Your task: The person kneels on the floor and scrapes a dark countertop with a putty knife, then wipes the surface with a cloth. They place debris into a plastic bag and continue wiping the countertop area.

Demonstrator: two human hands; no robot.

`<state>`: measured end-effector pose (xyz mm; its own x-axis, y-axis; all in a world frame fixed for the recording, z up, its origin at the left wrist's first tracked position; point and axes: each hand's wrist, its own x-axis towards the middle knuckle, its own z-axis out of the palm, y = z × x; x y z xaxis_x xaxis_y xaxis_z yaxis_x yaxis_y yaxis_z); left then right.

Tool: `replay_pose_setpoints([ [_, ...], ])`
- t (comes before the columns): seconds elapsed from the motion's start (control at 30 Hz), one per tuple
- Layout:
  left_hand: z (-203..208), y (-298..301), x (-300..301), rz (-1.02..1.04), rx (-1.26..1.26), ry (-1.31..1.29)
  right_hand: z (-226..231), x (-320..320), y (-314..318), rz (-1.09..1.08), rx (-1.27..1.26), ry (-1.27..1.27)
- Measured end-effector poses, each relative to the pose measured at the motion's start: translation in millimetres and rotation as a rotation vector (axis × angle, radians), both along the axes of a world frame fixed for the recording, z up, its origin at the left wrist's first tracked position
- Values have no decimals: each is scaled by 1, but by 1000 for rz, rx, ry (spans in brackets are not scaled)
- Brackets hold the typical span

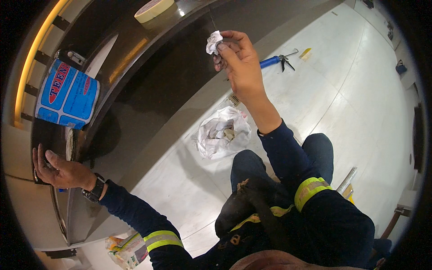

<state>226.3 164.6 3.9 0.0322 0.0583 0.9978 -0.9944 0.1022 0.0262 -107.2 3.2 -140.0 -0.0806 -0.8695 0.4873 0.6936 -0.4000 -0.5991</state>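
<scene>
My right hand (243,67) is raised beside the dark, glossy counter front (180,67). Thumb and fingers pinch a crumpled white wad of paper or tissue (214,42). At the left, my left hand (65,172) lies against the counter's end with its fingers stretched out, holding nothing visible. A watch sits on that wrist. Just beyond this hand, a blue printed tin can (67,94) stands on the counter. Below my right arm, a white plastic bag (204,140) on the floor gapes wide, with crumpled white scraps inside.
A cream tape roll (154,11) lies on the far counter. On the pale tiled floor are a blue caulking gun (270,62) and a small yellow piece (306,54). A printed plastic bag (128,253) lies at lower left. Some long-handled tool (393,222) stands far right.
</scene>
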Motion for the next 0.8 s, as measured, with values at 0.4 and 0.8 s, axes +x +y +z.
replay_pose_setpoints([
  [0.4,4,0,2,117,14,-74,35,-49,-50,-939,-270,369],
  [0.8,7,2,12,216,35,-154,54,-58,-84,-1119,-414,497],
])
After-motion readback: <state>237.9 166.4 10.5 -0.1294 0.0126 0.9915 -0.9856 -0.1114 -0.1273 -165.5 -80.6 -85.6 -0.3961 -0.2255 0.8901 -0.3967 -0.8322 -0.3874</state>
